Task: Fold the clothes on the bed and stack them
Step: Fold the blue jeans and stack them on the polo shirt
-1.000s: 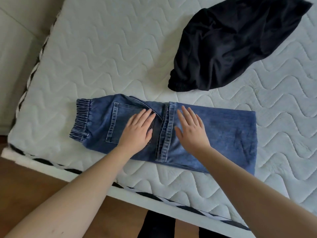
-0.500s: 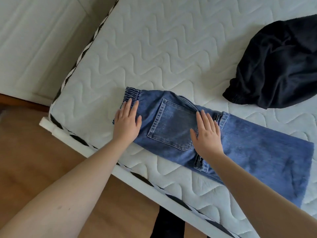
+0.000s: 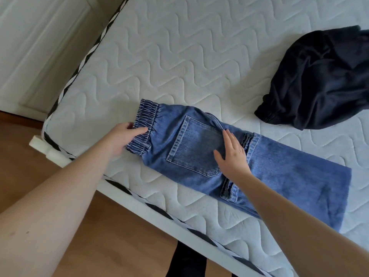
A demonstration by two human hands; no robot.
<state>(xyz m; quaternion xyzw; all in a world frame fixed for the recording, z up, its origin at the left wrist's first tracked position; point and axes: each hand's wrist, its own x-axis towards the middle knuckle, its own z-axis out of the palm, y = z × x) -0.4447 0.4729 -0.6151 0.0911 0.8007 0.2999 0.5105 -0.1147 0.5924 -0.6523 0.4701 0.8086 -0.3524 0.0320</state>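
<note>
- Two hands met the jeans (image 3: 199, 148) on the bed (image 3: 179, 56).
- Your left hand (image 3: 123, 136) pinched the waistband (image 3: 144, 124).
- Your right hand (image 3: 232, 156) lay flat, fingers straight, beside the pocket.
- Beyond your fingers sat the black garment (image 3: 323, 80).

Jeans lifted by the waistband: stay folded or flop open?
Likely flop: the jeans are soft denim, folded loosely. The left hand grips only the waistband, so the legs would probably hang. Probably heavyish; the right hand lies flat on them.

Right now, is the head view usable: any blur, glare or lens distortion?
Head view: soft, even daylight, no glare; jeans and both hands sharp, left hand, right hand; black garment is dark, its folds hard to read; wide-angle bending curves the mattress edge.
</note>
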